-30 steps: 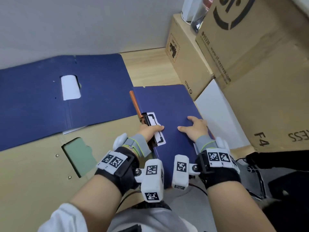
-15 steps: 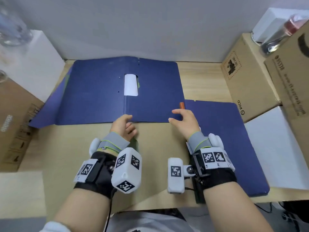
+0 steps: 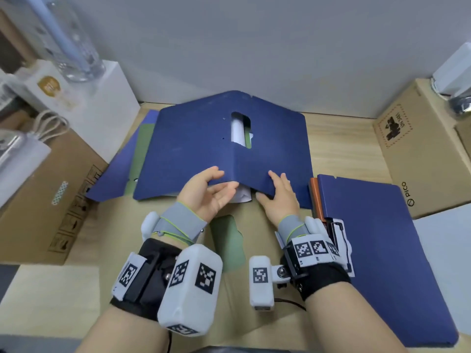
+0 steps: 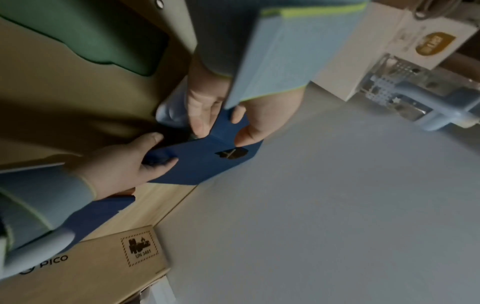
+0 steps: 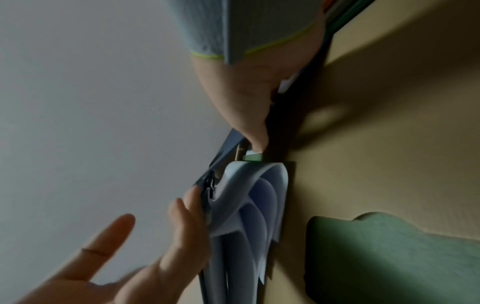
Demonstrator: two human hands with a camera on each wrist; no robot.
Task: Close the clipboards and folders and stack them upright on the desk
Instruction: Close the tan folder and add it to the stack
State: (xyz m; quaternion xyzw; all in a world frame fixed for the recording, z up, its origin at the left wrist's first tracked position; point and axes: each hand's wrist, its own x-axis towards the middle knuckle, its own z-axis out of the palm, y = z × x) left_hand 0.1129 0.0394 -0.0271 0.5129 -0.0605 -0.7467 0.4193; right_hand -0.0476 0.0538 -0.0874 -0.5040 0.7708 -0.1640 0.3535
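From the head view I have the open dark-blue card folder (image 3: pixel 204 151) tented along its spine at the back of the wooden desk (image 3: pixel 339 138); my left hand (image 3: pixel 211 194) pinches its near edge left of the spine, my right hand (image 3: pixel 277 197) grips that edge on the right, and a closed blue folder (image 3: pixel 377 245) lies flat at my right. The left wrist view shows both thumbs on top of the cover. The right wrist view shows white sheets (image 5: pixel 257 205) fanning underneath. I judge closing is underway; next, fold both halves together without creasing paper
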